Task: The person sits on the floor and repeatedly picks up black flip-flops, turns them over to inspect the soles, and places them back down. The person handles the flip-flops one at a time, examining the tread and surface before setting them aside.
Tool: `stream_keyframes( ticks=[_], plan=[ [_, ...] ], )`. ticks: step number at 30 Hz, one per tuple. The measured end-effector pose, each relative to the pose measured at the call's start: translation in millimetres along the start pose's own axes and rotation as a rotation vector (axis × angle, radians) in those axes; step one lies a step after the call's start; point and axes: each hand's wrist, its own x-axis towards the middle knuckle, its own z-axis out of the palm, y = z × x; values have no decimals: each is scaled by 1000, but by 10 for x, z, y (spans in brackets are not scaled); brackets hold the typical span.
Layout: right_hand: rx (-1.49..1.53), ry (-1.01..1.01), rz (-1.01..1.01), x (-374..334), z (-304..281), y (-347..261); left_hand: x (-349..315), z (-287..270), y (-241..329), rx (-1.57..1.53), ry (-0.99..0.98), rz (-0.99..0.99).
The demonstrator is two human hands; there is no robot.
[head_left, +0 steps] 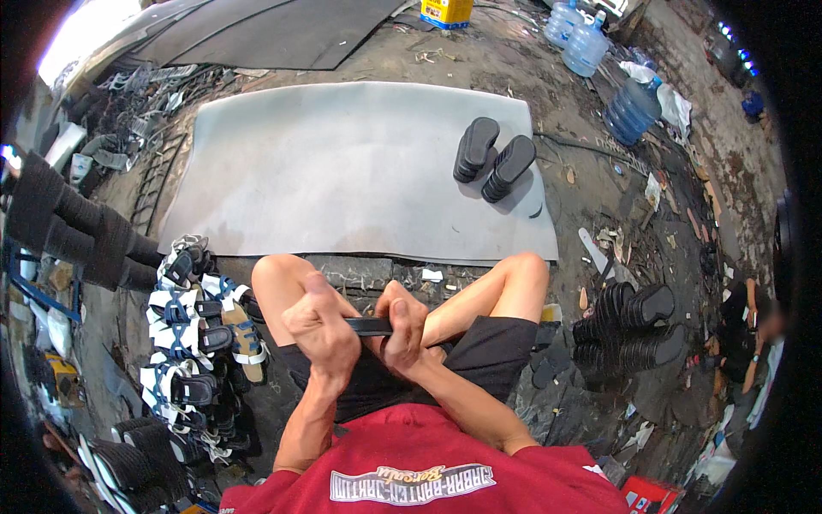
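Above my lap, a thin black piece, seen nearly edge-on and looking like a sandal sole (370, 326), spans the gap between my two hands. My left hand (318, 330) is closed round one end of the sole, thumb uppermost. Curled fingers of my right hand (402, 324) grip the other end. Most of the sole is hidden by the hands. Beyond my knees lies a pale grey sheet (342, 171). On its right part stand two stacks of black soles (477, 147), (510, 167), side by side.
White-and-blue strapped sandals (181, 330) are piled at my left, with stacked black soles (137, 463) nearer. More black soles (625, 334) stand in rows at my right. Large blue water bottles (634, 111) are far right; a black sheet (291, 38) lies at the back. Scraps litter the floor.
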Motion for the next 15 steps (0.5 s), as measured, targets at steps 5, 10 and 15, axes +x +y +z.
stream_keyframes(
  ticks=[5,10,15],
  plan=[
    [-43,52,100,314,-57,-64,-195,37,-506,-79,48,91],
    [-63,-9,99,191,-162,-119,-87,-14,-790,-298,42,-224],
    [-222,5,-54,61,-274,31,-11,187,-393,-449,182,-337]
  ],
)
